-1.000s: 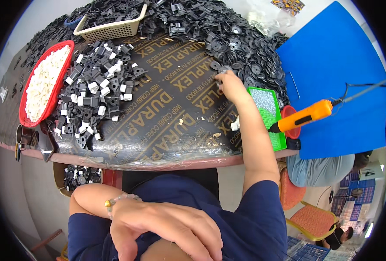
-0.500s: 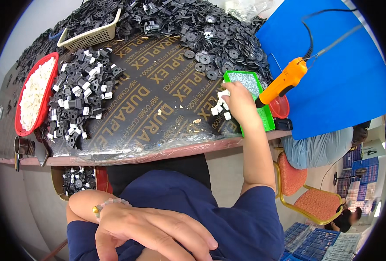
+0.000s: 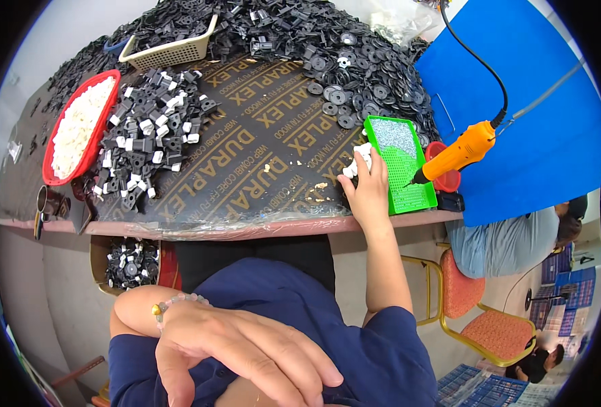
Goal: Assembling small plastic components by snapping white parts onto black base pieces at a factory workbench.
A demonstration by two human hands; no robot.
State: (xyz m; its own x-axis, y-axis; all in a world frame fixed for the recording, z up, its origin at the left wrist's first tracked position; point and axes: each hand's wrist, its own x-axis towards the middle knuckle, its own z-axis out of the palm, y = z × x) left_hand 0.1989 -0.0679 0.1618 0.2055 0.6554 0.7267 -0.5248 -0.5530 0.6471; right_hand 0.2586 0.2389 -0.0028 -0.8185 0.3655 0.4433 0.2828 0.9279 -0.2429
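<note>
My right hand reaches over the table to a small cluster of white plastic pieces beside the green tray. Its thumb and fingers are apart around the cluster and touch it; whether any piece is pinched is partly hidden. Small silvery parts, too small to name, fill the tray's far half, and its near half has a grid of holes. An orange electric screwdriver hangs on a cord with its tip over the tray. My left hand, with a bead bracelet, is held close to my body, fingers stretched out and empty.
Left on the table are a red basket of white pieces and a heap of black-and-white assemblies. Behind lie black parts, black discs and a cream basket. A blue panel stands right; a person sits beyond.
My right hand has drawn back from the tray's edge to the white pieces, which now lie closer together against the tray. The whole view has shifted slightly. My left hand stays much the same.
</note>
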